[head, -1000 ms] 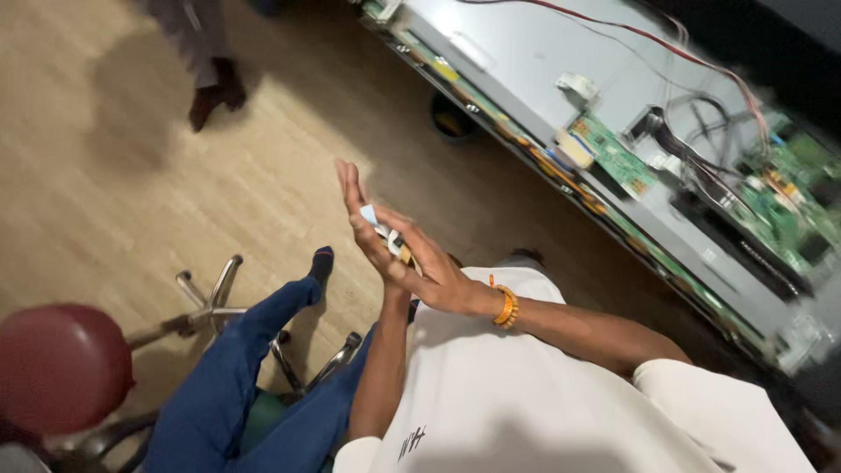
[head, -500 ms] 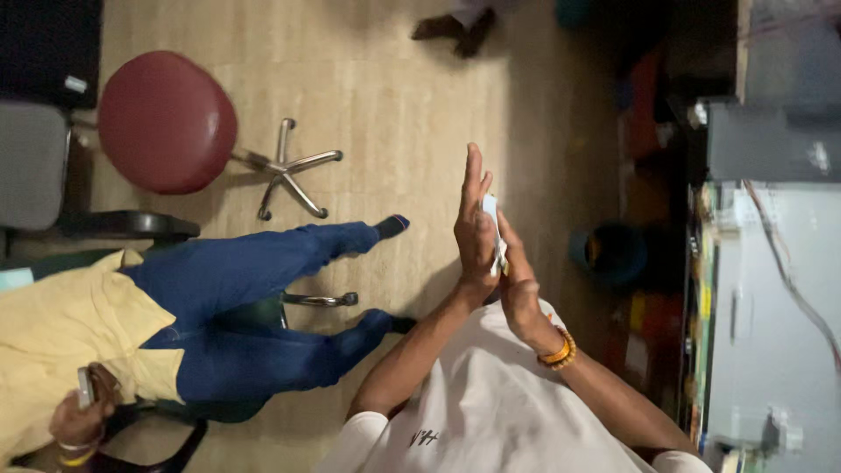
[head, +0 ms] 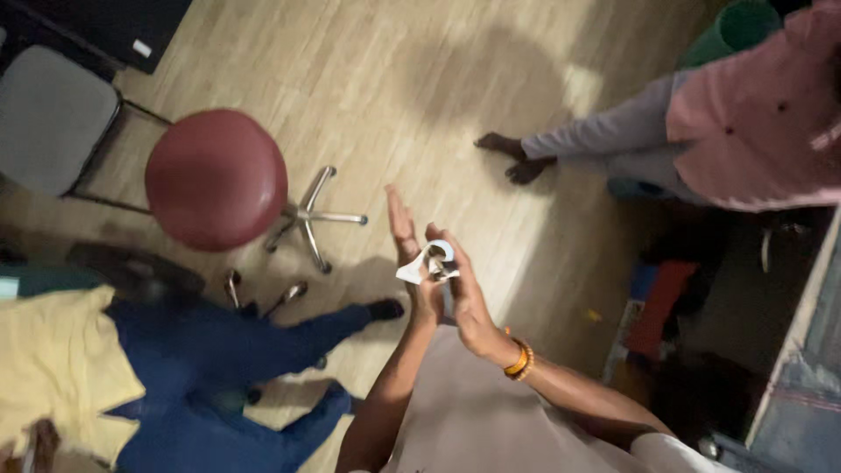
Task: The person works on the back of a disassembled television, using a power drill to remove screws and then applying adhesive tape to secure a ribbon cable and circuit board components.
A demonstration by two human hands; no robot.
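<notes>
A small white label sits on the dark object at top left.
</notes>
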